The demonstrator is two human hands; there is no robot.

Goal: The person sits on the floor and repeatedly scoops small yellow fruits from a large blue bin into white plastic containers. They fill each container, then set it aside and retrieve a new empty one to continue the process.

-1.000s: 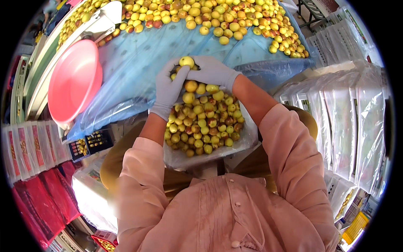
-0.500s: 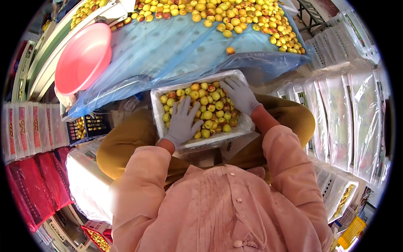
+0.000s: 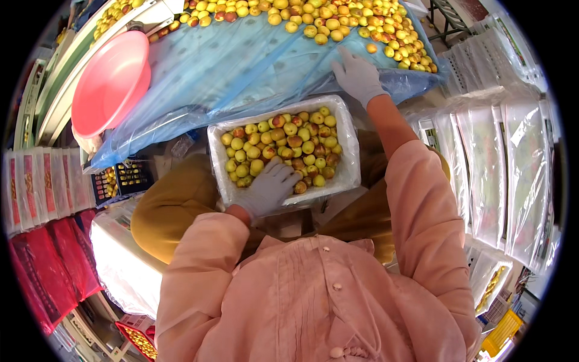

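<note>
My left hand (image 3: 271, 188), in a grey glove, lies on jujubes (image 3: 283, 137) in a white, plastic-lined box (image 3: 348, 166) between my knees. Its fingers are slightly bent over the near-left part of the fruit, and it grips none that I can see. My right hand (image 3: 357, 75), also gloved, is stretched beyond the box over the blue plastic sheet (image 3: 241, 72). Its fingers are extended, pointing at the heap of loose jujubes (image 3: 325, 21) along the far side. One jujube (image 3: 371, 48) lies just right of those fingertips.
A pink basin (image 3: 111, 84) stands on the left of the sheet. Plastic-wrapped white boxes (image 3: 482, 175) are stacked at my right. On the left are a dark crate (image 3: 129, 175), more wrapped boxes (image 3: 42, 181) and red packaging (image 3: 57, 271).
My right hand has left the box and reached forward over the sheet. My left hand has drawn back toward the near side. The lone jujube near the sheet's front edge no longer shows there.
</note>
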